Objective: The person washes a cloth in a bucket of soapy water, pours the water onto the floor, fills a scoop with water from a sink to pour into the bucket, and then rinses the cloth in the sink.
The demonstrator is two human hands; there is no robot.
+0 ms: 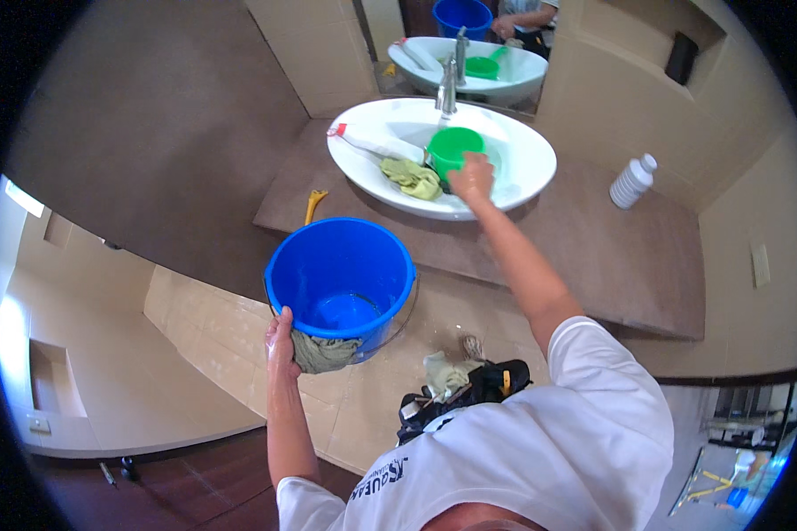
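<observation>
My left hand (283, 342) grips the rim of a blue plastic bucket (342, 232), held up in front of the counter. A grey-green cloth (324, 352) is pinched against the bucket's outside by that hand. A little liquid shows at the bucket's bottom. Over the white oval vessel sink (531, 159), my right hand (473, 178) is closed at the near side of a green plastic dipper (456, 145), its handle hidden by my fingers. Left of the dipper lie a white bottle (385, 145) with a red cap and a crumpled yellow-green cloth (412, 178), both inside the sink.
A chrome faucet (446, 89) rises behind the sink before a mirror (425, 20). On the brown counter (584, 252) stand a white bottle (632, 182) and a yellow-handled tool (315, 204), partly behind the bucket. A black tool pouch (505, 378) hangs at my waist. The tiled floor (199, 312) looks wet.
</observation>
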